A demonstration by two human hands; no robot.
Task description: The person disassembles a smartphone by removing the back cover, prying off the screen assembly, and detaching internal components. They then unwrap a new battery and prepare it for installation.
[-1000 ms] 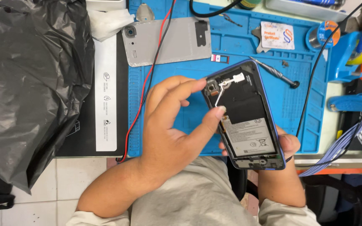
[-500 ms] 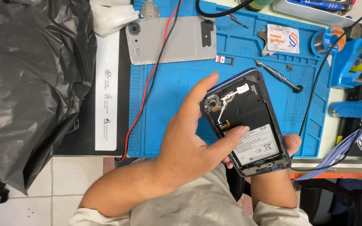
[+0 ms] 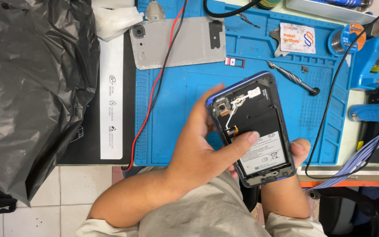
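Since the earlier frame, left hand (image 3: 200, 151) has slid its thumb onto the battery of the opened phone (image 3: 253, 129) (back cover off), fingers clamped round its edge, while right hand (image 3: 292, 153), mostly hidden, seemingly cradles it above the blue worktop mat (image 3: 176, 96).

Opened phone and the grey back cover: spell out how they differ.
The opened phone is held up in both hands, the left hand pressing on it and the right hand under it; the grey back cover lies flat on the blue mat. The phone shows dark insides and a battery; the cover is plain grey. Both are similar-sized rectangles.
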